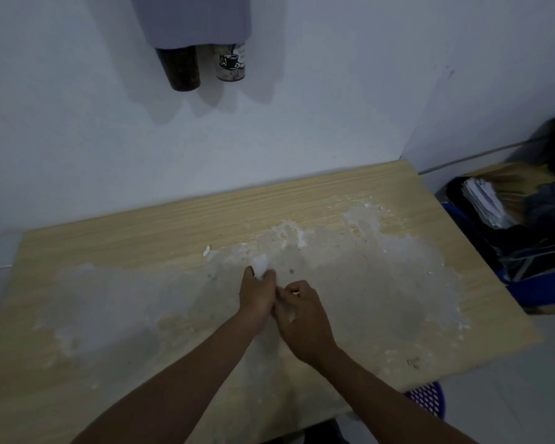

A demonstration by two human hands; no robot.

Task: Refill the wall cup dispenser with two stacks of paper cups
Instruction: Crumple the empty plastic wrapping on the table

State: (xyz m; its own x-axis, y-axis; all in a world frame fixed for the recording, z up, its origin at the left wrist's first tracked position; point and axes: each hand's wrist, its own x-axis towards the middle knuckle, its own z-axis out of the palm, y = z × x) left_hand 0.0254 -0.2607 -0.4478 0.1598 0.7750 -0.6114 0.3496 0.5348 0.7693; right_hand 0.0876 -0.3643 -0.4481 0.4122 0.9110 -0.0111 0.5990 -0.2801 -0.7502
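Observation:
The grey wall cup dispenser (193, 20) hangs at the top of the view. A dark brown cup (180, 68) pokes out of its left outlet and a pale cup with a black coffee-cup print (232, 63) out of its right one. Both my hands are together over the middle of the wooden table (116, 238). My left hand (257, 294) is closed on a small crumpled white plastic wrapper (261, 270). My right hand (302, 315) touches the left one, fingers curled, pinching part of the same wrapper. No loose cup stacks are in view.
The tabletop is worn, with white flaky patches, and a small white scrap (207, 250) lies on it. To the right stands a dark bin with papers (484, 203) and blue items. A purple perforated stool (426, 398) shows under the table's right front edge.

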